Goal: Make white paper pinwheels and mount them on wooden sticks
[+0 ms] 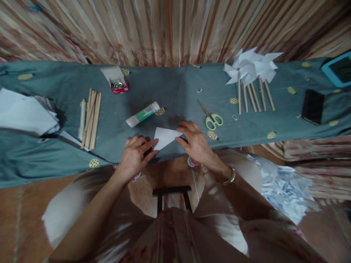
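Observation:
A small folded piece of white paper (pixel 165 138), roughly triangular, is held between my two hands near the table's front edge. My left hand (pixel 134 155) pinches its left side between thumb and fingers. At the pointed right end, my right hand (pixel 195 142) grips the paper with thumb and fingertips. Just beyond the paper lies a green and white glue stick (pixel 144 114). Scissors with light green handles (pixel 211 118) rest to the right of my right hand, blades pointing away.
Wooden sticks (pixel 91 120), a red box of metal pins (pixel 117 84) and stacked white paper (pixel 26 111) lie leftward. White paper pinwheels (pixel 251 67) on sticks, a dark phone (pixel 313 106) and a blue-framed device (pixel 340 69) are rightward. Paper scraps (pixel 287 190) are at lower right.

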Demonstrator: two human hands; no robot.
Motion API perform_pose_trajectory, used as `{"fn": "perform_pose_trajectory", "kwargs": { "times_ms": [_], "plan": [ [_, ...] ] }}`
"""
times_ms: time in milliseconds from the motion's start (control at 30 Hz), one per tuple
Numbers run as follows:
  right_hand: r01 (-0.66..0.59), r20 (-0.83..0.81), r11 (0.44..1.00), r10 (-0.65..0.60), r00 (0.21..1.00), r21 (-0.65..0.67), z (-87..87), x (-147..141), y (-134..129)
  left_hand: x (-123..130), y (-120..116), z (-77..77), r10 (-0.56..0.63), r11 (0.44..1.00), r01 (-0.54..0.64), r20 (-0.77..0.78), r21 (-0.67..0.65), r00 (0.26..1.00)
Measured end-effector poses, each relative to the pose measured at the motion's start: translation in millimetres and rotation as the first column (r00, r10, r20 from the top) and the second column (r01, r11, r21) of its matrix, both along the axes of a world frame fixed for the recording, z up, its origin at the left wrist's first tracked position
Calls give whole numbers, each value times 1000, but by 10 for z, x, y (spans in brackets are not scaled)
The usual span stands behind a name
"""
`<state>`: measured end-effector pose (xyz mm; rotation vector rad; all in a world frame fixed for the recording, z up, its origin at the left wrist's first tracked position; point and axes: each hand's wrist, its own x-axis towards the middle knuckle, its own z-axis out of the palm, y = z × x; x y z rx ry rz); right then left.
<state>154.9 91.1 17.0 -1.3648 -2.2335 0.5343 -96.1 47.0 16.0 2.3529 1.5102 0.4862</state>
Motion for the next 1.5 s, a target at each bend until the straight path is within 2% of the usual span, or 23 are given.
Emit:
{"fn": "perform_pose_trajectory", "kwargs": {
  "times_ms": [233,367,467,533,567,633,700,733,767,867,967,1267,1500],
  "plan": [
    [45,-181,986,-74,981,-159,11,-57,124,-34,-26,4,6,999,-2,77,-44,997],
    [84,-320,970,-156,934,-230,20,-7,272,-43,-47,-31,101,992,-84,186,-96,977],
    [87,-463,949,-226,857,-303,51,14,377,-18,-46,-62,233,966,-176,343,-189,910],
    [40,-558,937,-240,795,-347,98,-2,420,18,-16,-56,358,928,-238,508,-286,784],
    [8,-600,934,-235,765,-356,131,-18,432,38,11,-40,420,904,-258,596,-340,684],
    [-58,-665,934,-206,717,-353,207,-62,438,77,87,24,522,853,-260,737,-453,430],
    [-116,-699,935,-165,696,-335,285,-105,433,107,177,126,597,802,-180,777,-569,201],
    [-143,-707,934,-142,692,-327,319,-123,430,117,220,186,633,774,-104,762,-624,138],
    [-169,-715,932,-120,689,-320,347,-137,429,124,258,248,668,742,-27,736,-669,114],
    [-232,-743,926,-72,665,-298,395,-159,444,134,335,405,740,649,105,657,-754,144],
    [-261,-763,923,-51,644,-282,408,-160,483,138,369,493,766,610,125,623,-783,161],
    [-226,-712,928,-56,700,-295,459,26,528,262,544,614,789,595,163,611,-787,68],
    [-206,-700,913,-112,706,-353,383,280,501,429,687,472,787,607,86,612,-790,72]
  ]
}}
